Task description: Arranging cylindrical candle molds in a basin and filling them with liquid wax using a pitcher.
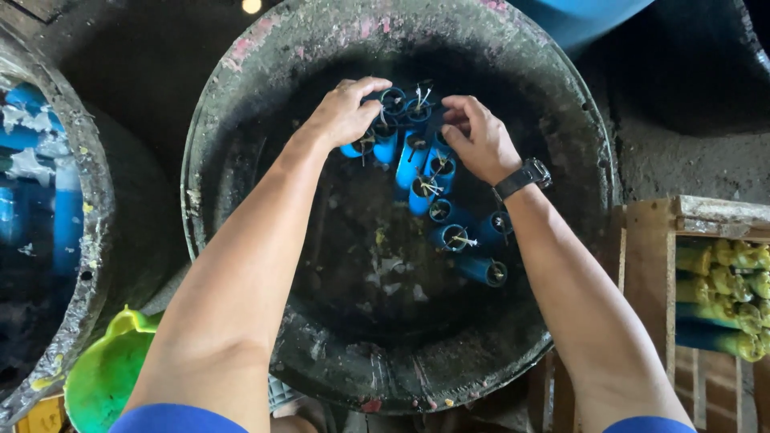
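Big basin (241, 120): dark, grimy, round; blue tubes (433, 188) with wicks cluster at its far side.
Left hand (345, 112): fingers curled over the top tubes, touching them.
Right hand (480, 140): fingers bent, pinching at a tube's rim.
Wooden crate (646, 265): holds yellow-green pieces.
Green bucket (100, 377): lower left.

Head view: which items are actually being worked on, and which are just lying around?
In hand:
- blue tubes with wicks, clustered in the big dark basin
- left hand on the tubes at the cluster's top left
- right hand, fingers curled at the cluster's top right

Lying about:
- green bucket, lower left
- second basin, far left
- wooden crate holding yellow-green pieces, right
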